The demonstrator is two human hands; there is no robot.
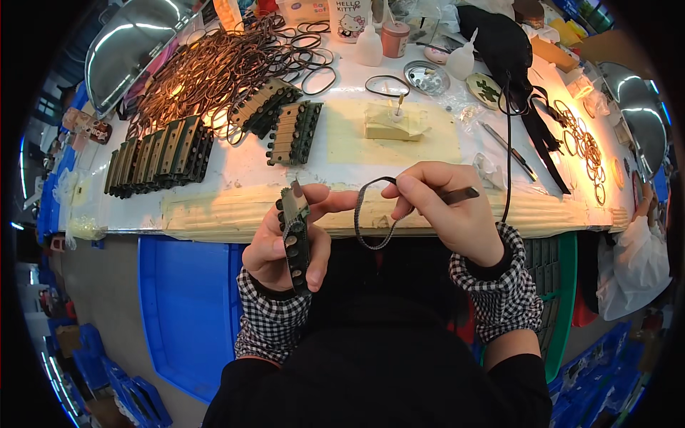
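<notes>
My left hand (pixel 265 248) is closed around a dark green toy tank hull (pixel 297 251), tilted upright with its row of small wheels showing along the side. Between the thumb and fingertips of my right hand (pixel 457 210) hangs a thin dark ribbed track loop (pixel 358 217), just right of the hull. The left index finger reaches out to the loop's left side. A slim metal-ended tool (pixel 461 195), perhaps tweezers, is also tucked in the right hand; most of it is hidden. Both hands are above the table's padded front edge (pixel 214 214).
A heap of dark loops (pixel 203 78) covers the back left, with a row of similar hulls (pixel 160 157) before it. Another hull (pixel 294 132) stands near a yellow block (pixel 392 123). Squeeze bottles (pixel 369 48) stand behind. A blue bin (pixel 189 314) and green crate (pixel 567 307) sit below.
</notes>
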